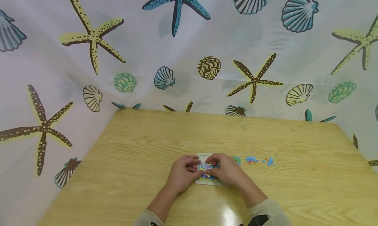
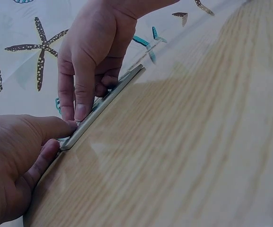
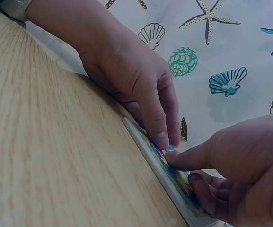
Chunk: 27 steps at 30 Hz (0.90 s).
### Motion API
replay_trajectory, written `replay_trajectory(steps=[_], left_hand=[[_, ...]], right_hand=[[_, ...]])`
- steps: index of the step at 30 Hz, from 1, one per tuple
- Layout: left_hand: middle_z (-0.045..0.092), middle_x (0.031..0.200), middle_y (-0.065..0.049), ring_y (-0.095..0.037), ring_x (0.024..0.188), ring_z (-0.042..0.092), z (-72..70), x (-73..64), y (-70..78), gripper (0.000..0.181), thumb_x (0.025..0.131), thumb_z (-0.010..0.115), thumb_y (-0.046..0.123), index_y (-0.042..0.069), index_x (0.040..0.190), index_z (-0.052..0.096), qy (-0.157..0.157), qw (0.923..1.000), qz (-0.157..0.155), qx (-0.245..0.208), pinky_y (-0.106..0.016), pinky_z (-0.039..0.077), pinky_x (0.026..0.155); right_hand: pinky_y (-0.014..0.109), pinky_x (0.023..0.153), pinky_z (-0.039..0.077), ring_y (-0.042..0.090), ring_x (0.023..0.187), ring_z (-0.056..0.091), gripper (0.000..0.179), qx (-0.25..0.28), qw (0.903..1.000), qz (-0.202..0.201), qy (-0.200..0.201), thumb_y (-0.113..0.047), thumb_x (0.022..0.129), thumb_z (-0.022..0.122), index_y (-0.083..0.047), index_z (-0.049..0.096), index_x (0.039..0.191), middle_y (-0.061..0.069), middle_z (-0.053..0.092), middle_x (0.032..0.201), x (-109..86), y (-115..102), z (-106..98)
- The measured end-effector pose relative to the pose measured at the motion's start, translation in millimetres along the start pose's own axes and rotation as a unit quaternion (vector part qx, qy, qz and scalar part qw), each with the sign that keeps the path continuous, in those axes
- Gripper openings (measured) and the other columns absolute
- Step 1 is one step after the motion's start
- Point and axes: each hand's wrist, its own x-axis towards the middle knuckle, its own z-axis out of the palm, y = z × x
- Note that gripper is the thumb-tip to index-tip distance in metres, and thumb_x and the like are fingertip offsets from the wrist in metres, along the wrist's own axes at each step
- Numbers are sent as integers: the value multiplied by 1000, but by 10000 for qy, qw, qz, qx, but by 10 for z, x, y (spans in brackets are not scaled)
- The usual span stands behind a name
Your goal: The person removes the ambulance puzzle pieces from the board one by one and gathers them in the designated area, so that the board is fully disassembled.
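Note:
A small jigsaw puzzle in a pale frame tray (image 1: pixel 210 183) lies flat on the wooden table, its colourful picture partly hidden by both hands. My left hand (image 1: pixel 182 173) holds the tray's left side, the thumb (image 3: pixel 156 127) reaching over the picture and the other fingers bent near the edge. Over the right part, my right hand (image 1: pixel 226 169) bends its thumb and index finger around a jigsaw piece on the picture, mostly covered by the fingers. Both thumb tips nearly meet. Its other fingers (image 3: pixel 207 189) curl low over the puzzle.
Right of the tray lie loose jigsaw pieces in a row: a green one (image 1: pixel 237 159), a blue and pink one (image 1: pixel 251 159) and a blue and orange one (image 1: pixel 269 161). A white cloth (image 1: pixel 141 49) with starfish and shells hangs behind the wooden table (image 1: pixel 133 147).

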Motion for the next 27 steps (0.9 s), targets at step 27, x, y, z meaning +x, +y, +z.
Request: replay_trajectory(steps=[27], left_hand=[[65, 125, -9, -14, 90, 66, -9, -8, 50, 29, 82, 82, 11, 0, 108, 74, -11, 9999, -162, 32, -19, 57, 77]], right_hand=[[31, 65, 58, 17, 71, 66, 14, 1903, 9812, 134, -294, -7, 96, 65, -1, 65, 108, 12, 71, 92, 30, 96, -52]])
